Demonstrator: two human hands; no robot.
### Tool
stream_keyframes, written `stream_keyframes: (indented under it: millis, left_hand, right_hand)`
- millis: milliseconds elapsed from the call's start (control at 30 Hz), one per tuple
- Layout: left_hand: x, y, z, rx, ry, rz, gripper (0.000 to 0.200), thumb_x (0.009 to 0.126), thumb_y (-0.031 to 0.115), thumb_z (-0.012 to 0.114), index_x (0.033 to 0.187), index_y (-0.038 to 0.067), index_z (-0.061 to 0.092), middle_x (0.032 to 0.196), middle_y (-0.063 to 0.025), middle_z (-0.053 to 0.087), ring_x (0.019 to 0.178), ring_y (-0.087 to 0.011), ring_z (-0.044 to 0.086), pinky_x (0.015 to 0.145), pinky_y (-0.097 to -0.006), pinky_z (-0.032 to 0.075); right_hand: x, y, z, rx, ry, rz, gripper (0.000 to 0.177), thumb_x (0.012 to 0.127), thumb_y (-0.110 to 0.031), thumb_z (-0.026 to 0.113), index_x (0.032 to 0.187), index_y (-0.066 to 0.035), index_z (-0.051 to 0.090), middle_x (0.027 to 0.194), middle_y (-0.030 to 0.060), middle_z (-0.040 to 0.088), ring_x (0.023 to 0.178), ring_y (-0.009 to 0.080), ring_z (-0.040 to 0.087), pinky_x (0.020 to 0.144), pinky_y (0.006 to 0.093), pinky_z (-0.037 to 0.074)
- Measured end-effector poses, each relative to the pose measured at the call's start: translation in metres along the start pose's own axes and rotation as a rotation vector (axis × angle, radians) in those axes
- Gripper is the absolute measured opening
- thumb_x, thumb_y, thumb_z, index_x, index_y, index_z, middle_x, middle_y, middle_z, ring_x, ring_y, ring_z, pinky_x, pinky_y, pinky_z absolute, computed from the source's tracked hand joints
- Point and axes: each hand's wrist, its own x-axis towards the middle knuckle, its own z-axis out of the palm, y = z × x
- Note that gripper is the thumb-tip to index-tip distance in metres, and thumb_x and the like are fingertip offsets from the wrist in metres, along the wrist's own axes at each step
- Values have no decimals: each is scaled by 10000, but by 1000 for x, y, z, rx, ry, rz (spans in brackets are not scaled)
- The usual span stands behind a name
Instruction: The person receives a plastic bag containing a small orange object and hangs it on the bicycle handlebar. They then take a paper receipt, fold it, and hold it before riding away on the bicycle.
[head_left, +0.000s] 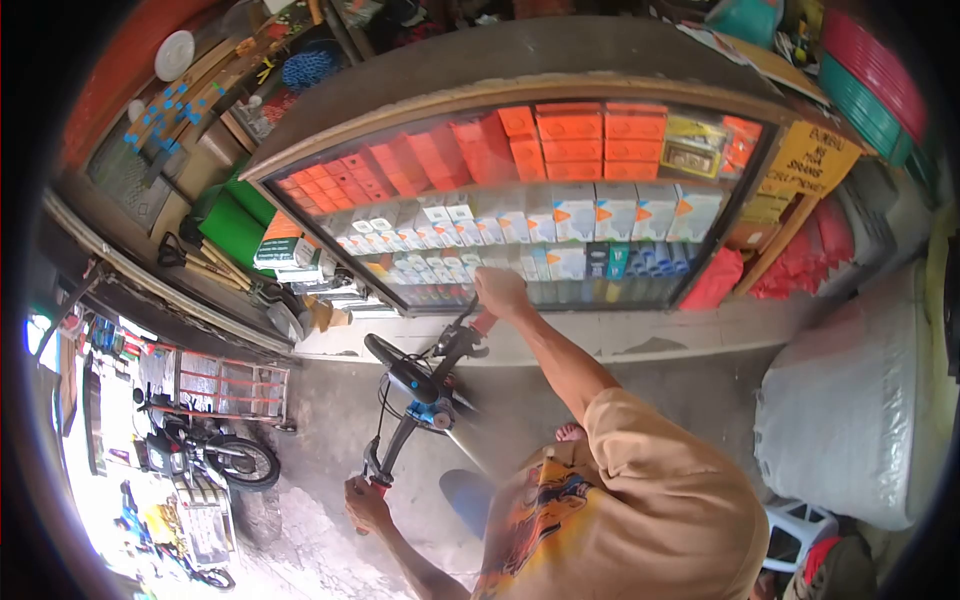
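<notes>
A bicycle with a dark handlebar point(400, 447) and a blue part point(430, 413) near its middle stands in front of me. My right hand point(502, 293) is wrapped around the red grip point(484, 322) at the bar's far end, close to the glass display case. At the opposite end, my left hand point(367, 506) closes around the other grip, its fingers near the brake lever. The front wheel point(384, 350) shows beyond the bar. My body and shirt hide much of the frame.
A glass display case point(440, 205) with orange and white boxes runs alongside, above a tiled ledge point(640, 335). Outside are a parked motorcycle point(240, 462) and a red-framed cart point(232, 388). Behind me are a large white sack point(840, 410) and a plastic stool point(797, 530).
</notes>
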Motion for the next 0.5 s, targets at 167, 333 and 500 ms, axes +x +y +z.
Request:
stream_keyframes:
  millis: [167, 333, 500]
  left_hand:
    - [0, 6, -6, -14, 11, 11, 279, 897, 348, 525, 891, 119, 683, 831, -134, 684, 766, -363, 639, 652, -504, 438]
    - [2, 0, -5, -51, 22, -1, 264, 886, 336, 537, 871, 113, 679, 781, -119, 669, 735, -360, 623, 663, -505, 433]
    - [1, -1, -10, -45, 1, -29, 269, 876, 322, 533, 884, 99, 682, 783, -132, 674, 755, -357, 632, 676, -509, 435]
  right_hand:
    - [0, 0, 2, -4, -38, -3, 183, 873, -216, 538, 810, -52, 588, 796, 177, 641, 773, 398, 626, 682, 516, 470]
    - [0, -5, 2, -16, -58, 7, 195, 888, -230, 540, 855, -46, 594, 823, 177, 653, 793, 388, 637, 697, 510, 483]
    - [-3, -9, 6, -38, 23, -23, 193, 889, -234, 564, 880, -47, 615, 811, 165, 674, 762, 366, 660, 689, 483, 511]
